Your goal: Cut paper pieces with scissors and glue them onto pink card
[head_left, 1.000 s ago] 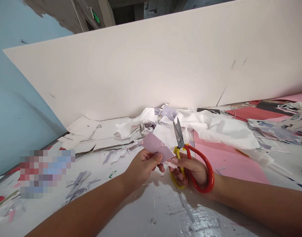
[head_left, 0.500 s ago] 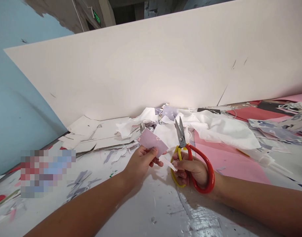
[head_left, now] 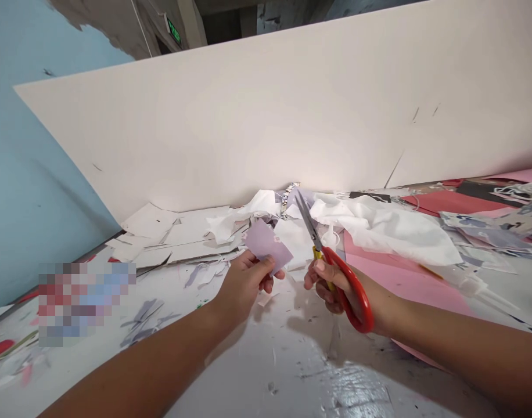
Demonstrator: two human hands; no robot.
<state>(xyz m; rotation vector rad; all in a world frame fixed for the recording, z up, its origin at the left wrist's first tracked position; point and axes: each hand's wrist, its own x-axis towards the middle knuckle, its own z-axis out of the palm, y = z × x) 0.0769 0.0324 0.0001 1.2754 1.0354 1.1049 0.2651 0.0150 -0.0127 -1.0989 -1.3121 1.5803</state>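
My left hand pinches a small lilac piece of paper with pale flower marks, thumb on top. Scissors with one red and one yellow handle are in my right hand, fingers through the loops. Their blades look closed and point up and away, to the right of the lilac piece and apart from it. A small pale scrap shows just below my left fingers on the white tabletop.
A large white board stands along the back. Cut grey-white card pieces lie left of centre, crumpled white fabric right of centre. Pink paper lies beneath my right forearm. A white glue gun nozzle shape and loose scraps lie around.
The scissors have turned so the blades closed and tilt left. A pale strip at my right fingers is gone from them, and a scrap shows below my left hand.
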